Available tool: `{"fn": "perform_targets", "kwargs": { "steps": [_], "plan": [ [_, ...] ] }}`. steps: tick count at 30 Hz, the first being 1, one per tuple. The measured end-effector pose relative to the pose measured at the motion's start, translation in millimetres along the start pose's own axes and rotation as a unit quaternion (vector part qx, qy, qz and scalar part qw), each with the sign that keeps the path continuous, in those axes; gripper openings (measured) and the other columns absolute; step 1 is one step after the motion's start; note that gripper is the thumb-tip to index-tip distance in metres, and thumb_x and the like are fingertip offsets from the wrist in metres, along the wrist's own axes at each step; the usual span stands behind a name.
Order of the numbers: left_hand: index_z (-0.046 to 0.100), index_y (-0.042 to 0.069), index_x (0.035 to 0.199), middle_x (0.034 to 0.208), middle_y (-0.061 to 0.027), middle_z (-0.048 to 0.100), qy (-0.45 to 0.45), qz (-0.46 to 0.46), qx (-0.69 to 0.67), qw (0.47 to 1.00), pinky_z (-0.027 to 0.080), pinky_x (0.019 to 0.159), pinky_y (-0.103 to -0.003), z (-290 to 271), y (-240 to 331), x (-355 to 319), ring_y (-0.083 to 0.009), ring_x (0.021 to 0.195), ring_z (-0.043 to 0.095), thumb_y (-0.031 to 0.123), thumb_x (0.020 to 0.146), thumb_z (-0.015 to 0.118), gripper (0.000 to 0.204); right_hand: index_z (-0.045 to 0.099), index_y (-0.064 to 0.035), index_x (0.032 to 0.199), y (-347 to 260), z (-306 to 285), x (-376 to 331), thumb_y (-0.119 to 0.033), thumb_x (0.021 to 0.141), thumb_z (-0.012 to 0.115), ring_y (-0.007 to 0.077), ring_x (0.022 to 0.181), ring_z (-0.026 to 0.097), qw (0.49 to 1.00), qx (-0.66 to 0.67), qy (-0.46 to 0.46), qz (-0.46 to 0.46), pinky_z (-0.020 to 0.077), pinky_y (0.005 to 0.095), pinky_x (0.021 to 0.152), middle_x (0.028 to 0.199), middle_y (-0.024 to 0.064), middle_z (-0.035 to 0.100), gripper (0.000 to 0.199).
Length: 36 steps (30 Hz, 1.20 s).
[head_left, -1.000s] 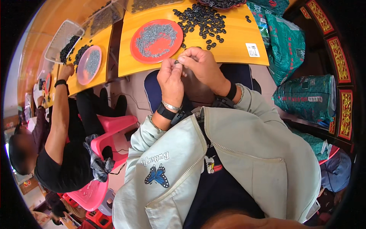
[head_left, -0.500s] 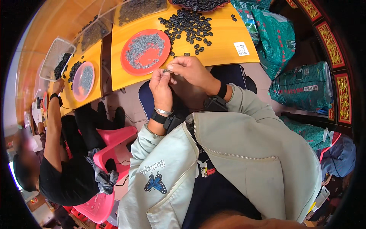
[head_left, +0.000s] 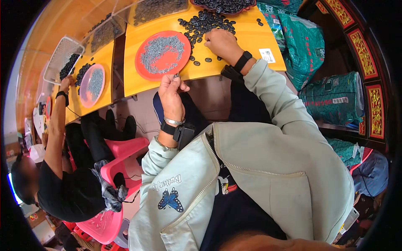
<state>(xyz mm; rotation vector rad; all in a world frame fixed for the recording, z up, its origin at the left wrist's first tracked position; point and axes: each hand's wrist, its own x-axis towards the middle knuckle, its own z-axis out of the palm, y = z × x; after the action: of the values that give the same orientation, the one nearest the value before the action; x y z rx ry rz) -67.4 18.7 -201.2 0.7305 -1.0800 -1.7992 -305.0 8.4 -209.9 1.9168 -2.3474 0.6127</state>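
Observation:
Just in front of the table's near edge, my left hand [head_left: 171, 95] pinches a small dark piece [head_left: 176, 75] between thumb and forefinger; its exact kind is too small to tell. My right hand [head_left: 225, 44] reaches onto the near side of a pile of black oval pieces with holes [head_left: 205, 23]. Its fingers are curled downward, and whatever they may hold is hidden beneath the hand. To the left of the pile, beyond my left hand, a red round plate [head_left: 157, 74] bears many small grey metal parts [head_left: 151, 49], which look like screws.
A dark red tray [head_left: 251, 6] heaped with black pieces and a clear bin [head_left: 159, 12] stand at the back. Green bags [head_left: 333, 98] line the right side. At left, a co-worker's hand [head_left: 65, 83] reaches toward black pieces beside a pink plate [head_left: 100, 98], near a pink chair [head_left: 125, 161].
My hands have come apart. The right has moved away and up to the black pile, while the left has shifted slightly left with the small piece in its fingertips.

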Motion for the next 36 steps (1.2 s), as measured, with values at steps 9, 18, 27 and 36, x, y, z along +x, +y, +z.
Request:
{"fn": "perform_targets", "kwargs": {
  "steps": [9,18,27,36],
  "plan": [
    [0.048,0.006,0.080,0.066,-0.0026,0.049,-0.001,-0.003,-0.001,1.000,0.043,0.059,-0.025,1,-2,-1,-0.0117,0.058,0.047,0.007,0.089,0.047,0.009,0.066,-0.0057,0.085,11,12,6,-0.002,0.073,0.053,0.0356,0.082,0.060,0.996,0.068,0.030,-0.039,0.0484,0.0429,0.073,0.088,0.0174,0.062,0.018],
    [0.048,0.006,0.081,0.066,-0.0023,0.049,-0.005,-0.006,0.009,1.000,0.044,0.059,-0.025,4,-2,-4,-0.0113,0.059,0.049,0.007,0.089,0.048,0.008,0.064,-0.0067,0.093,18,6,11,-0.002,0.072,0.060,0.0323,0.077,0.060,0.991,0.123,-0.026,-0.045,0.0471,0.0391,0.068,0.077,0.0145,0.062,0.022],
    [0.049,0.004,0.082,0.068,-0.0031,0.050,-0.022,0.003,0.008,1.000,0.045,0.061,-0.025,12,7,-7,-0.0115,0.060,0.049,0.007,0.089,0.048,0.007,0.055,-0.0001,0.112,-17,-29,-26,-0.009,0.088,0.057,0.0086,0.071,0.054,0.625,0.756,-0.158,0.114,0.0472,0.0217,0.067,0.083,0.0004,0.058,0.025],
    [0.050,0.002,0.085,0.069,-0.0031,0.051,-0.056,0.032,0.027,0.998,0.045,0.062,-0.025,34,32,-13,-0.0104,0.062,0.049,0.008,0.089,0.049,0.007,0.049,0.0005,0.122,-41,-31,-45,-0.012,0.091,0.053,0.0105,0.078,0.051,0.422,0.869,-0.249,0.075,0.0465,0.0236,0.073,0.094,0.0043,0.054,0.033]
  ]
}}
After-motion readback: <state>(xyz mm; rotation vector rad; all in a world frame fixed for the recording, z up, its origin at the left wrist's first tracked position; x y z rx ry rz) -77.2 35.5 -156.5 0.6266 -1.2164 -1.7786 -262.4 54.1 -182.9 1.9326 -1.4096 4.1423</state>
